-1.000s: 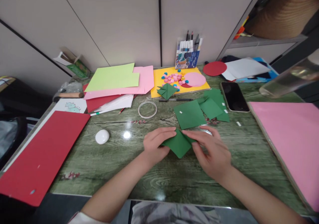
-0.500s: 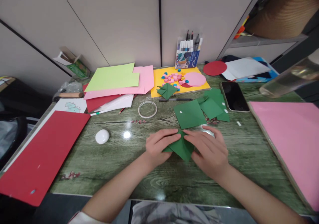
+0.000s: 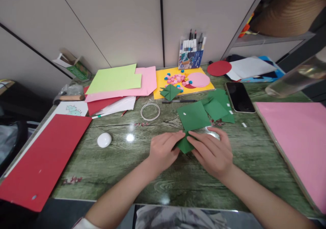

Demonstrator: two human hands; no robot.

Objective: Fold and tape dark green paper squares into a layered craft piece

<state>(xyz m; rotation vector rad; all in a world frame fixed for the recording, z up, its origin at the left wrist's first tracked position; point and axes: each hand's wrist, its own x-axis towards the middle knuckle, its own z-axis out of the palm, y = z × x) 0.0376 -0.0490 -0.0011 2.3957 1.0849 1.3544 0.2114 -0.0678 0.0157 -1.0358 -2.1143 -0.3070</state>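
Observation:
Between my hands is a folded piece of green paper (image 3: 185, 145), its lower corner pointing toward me. My left hand (image 3: 164, 151) grips its left side, fingertips on the upper edge. On the other side my right hand (image 3: 212, 151) pinches it, with the index and middle fingertips near the top and the little finger raised. Part of the paper is hidden under the fingers. Just beyond lies a flat green paper square (image 3: 194, 115), with more green pieces (image 3: 216, 111) to its right. A finished-looking folded green shape (image 3: 170, 92) rests farther back.
At left are a red sheet (image 3: 48, 154) and a white rounded object (image 3: 104, 140). A tape roll (image 3: 150, 112) lies mid-table, with a black pen (image 3: 179, 101) behind it. Small paper balls (image 3: 177, 79) sit on yellow card. A phone (image 3: 239, 97) and pink sheet (image 3: 295, 137) are at right.
The green paper between my hands looks smaller, its lower corner now folded up higher. My left fingers have curled in more; both hands stay in nearly the same place.

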